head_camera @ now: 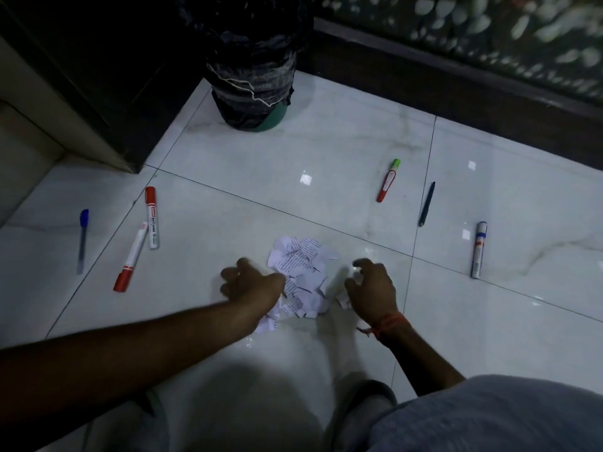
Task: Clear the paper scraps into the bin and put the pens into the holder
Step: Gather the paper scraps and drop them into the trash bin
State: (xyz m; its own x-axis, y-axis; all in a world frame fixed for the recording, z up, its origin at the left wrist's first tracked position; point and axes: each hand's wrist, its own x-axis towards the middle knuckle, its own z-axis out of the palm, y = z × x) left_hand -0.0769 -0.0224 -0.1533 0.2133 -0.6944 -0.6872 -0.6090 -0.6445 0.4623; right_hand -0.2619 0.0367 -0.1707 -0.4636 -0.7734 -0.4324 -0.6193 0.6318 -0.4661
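Both hands flank a heap of torn scraps [301, 275] on the tile floor [326, 151], left hand [249, 282] and right hand [370, 285] with fingers curled apart, empty. Light, loose paper scatters easily; cupping from both sides looks best. The bin [253, 89] stands beyond.

Glossy white marble-look floor tiles [293, 151], smooth, mirroring ceiling lights, split by thin dark grout lines. Torn printed paper scraps [301, 272], matt white, creased and ragged-edged. Crinkled shiny black plastic liner over the bin [253, 76], smooth green plastic base showing beneath. Smooth plastic red whiteboard markers [151, 216], slightly glossy; translucent plastic barrel on the blue-capped pen [83, 241]; dark, sleek black pen [426, 203]. Dark wooden skirting [424, 83], dull finish. Soft matt grey-blue cloth on the trouser leg [505, 415]. Orange thread wristband [386, 322], fibrous.
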